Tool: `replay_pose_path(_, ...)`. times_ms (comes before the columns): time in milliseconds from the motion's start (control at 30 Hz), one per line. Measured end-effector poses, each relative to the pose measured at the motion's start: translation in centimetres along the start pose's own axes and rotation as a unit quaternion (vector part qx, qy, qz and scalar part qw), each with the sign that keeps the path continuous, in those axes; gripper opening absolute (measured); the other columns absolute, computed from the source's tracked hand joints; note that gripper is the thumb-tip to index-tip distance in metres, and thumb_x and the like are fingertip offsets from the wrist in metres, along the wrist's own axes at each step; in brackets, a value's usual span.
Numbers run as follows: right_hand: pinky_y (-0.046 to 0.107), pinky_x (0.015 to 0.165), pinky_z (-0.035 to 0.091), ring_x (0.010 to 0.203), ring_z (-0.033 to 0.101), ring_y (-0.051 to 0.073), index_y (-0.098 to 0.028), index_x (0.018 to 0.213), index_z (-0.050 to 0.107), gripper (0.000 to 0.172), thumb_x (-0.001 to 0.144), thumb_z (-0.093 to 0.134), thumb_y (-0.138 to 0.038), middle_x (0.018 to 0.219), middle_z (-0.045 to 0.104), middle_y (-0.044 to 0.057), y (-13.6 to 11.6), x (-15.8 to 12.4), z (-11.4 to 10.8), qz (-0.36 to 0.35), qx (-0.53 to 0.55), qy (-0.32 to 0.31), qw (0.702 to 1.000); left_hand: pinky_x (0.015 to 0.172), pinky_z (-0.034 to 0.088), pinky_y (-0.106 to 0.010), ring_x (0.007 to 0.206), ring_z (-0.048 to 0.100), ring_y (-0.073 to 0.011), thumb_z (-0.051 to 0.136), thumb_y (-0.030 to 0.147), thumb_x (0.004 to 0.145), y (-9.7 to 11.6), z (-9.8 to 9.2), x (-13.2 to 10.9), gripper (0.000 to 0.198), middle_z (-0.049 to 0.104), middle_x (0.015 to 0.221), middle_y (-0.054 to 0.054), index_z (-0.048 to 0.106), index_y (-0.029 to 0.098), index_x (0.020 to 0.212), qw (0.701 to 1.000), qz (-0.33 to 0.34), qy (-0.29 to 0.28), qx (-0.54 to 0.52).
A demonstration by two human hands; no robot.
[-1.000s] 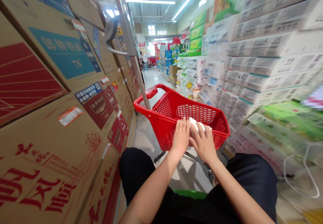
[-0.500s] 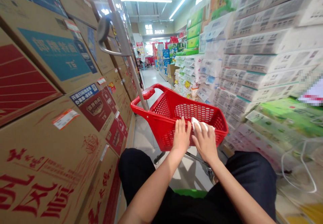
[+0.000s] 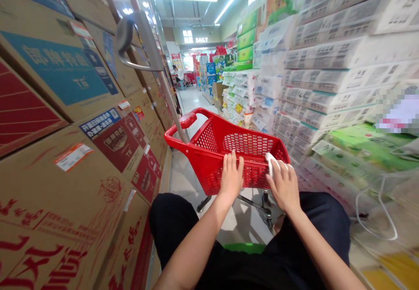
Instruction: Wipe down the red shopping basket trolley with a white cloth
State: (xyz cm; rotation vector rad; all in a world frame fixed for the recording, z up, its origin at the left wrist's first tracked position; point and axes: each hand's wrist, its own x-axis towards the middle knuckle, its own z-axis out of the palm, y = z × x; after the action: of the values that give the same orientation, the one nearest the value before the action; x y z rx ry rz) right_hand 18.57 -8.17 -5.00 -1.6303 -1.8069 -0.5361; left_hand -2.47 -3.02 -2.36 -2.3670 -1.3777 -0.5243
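A red plastic shopping cart (image 3: 196, 168) with perforated basket walls stands sideways in front of my knees. My left hand (image 3: 232, 172) lies against its near side, fingers stretched up to the rim and touching it; whether the tips curl over is hard to see. Farther right on the same rim, my right hand (image 3: 285, 183) presses a white cloth (image 3: 269, 163), which might be a tissue. The cloth shows beside and between the bent fingers; the rest is hidden under the hand. The basket's visible inside shows red mesh.
Stacked cartons (image 3: 94, 159) form a wall on the left. A metal pole (image 3: 166, 93) with a grey-ended bracket rises beyond the cart handle. Wrapped white packs (image 3: 327, 76) and green packs (image 3: 356, 146) are piled on the right. A person (image 3: 179, 74) sits far down the aisle.
My right hand has slid right along the cart's rim with the white cloth, away from my left hand. The left hand stays at about the same spot on the rim. The view has shifted slightly.
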Motion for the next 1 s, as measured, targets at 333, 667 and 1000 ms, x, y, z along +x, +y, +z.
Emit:
replay_pose_path(333, 0.056, 0.119, 0.026, 0.147, 0.025, 0.034, -0.027, 0.16, 0.02, 0.066, 0.1, 0.042, -0.044, 0.16, 0.034, 0.007, -2.8, 0.8, 0.3, -0.091, 0.016, -0.056, 0.994, 0.124, 0.013, -0.059, 0.151, 0.019, -0.0383, 0.068, 0.026, 0.077, -0.6, -0.3, -0.3, 0.087, 0.012, 0.164, -0.026, 0.028, 0.009, 0.153, 1.0, 0.015, 0.002, 0.001)
replay_pose_path(667, 0.052, 0.115, 0.029, 0.135, 0.042, 0.029, -0.023, 0.157, 0.029, 0.059, 0.102, 0.035, -0.043, 0.146, 0.05, 0.012, 2.0, 0.3, 0.2, -0.003, 0.001, -0.013, 1.0, 0.124, 0.011, -0.059, 0.152, 0.017, -0.0397, 0.07, 0.031, 0.078, 0.2, -0.2, -0.4, 0.089, 0.01, 0.164, -0.028, 0.028, 0.007, 0.153, 1.0, 0.0, 0.002, 0.003)
replay_pose_path(1000, 0.055, 0.117, 0.023, 0.14, 0.035, 0.031, -0.026, 0.16, 0.02, 0.063, 0.102, 0.036, -0.046, 0.154, 0.041, 0.01, -2.2, 1.6, 0.3, -0.067, 0.015, -0.041, 0.997, 0.124, 0.014, -0.059, 0.152, 0.017, -0.04, 0.071, 0.03, 0.076, -0.1, -0.3, -0.3, 0.088, 0.01, 0.164, -0.027, 0.03, 0.008, 0.152, 1.0, 0.005, -0.002, 0.006)
